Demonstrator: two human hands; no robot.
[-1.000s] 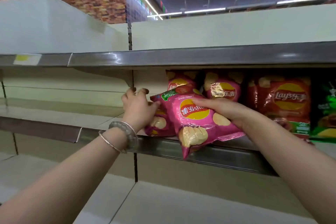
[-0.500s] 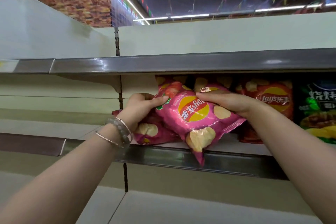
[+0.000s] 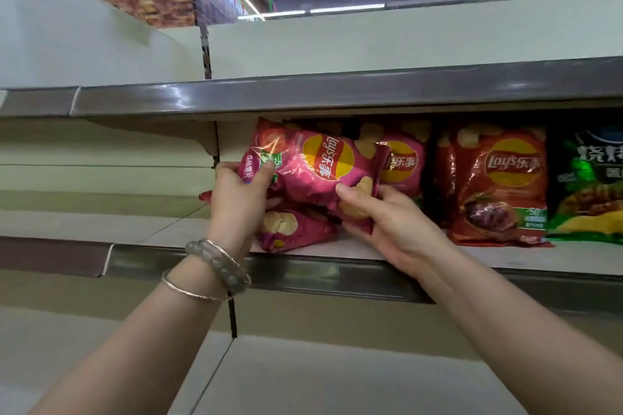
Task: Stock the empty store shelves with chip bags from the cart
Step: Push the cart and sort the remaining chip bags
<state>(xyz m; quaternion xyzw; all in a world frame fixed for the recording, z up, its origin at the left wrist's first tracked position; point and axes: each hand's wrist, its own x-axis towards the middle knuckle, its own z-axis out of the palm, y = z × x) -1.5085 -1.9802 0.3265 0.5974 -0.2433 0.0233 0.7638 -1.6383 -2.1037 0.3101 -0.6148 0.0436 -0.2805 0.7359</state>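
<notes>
Two hands on one pink chip bag (image 3: 317, 175): left hand (image 3: 241, 192) grips its left end, right hand (image 3: 387, 216) pinches its lower right corner. Bag sideways between hands, over second pink bag (image 3: 293, 229) lying on shelf (image 3: 337, 271) beneath them. Step: seating bag. Next likely: turn upright, push back, left of red bag (image 3: 499, 185), release.

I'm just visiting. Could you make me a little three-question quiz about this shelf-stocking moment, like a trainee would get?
1. True or false: the left hand and the right hand both grip the top pink bag.
2. Which colour of bag stands just right of the pink ones? A green, B red, C blue.
3. Fill in: a second pink bag lies ___ the held one, on the shelf.
Key: 1 true; 2 B, the red bag; 3 under.
</notes>
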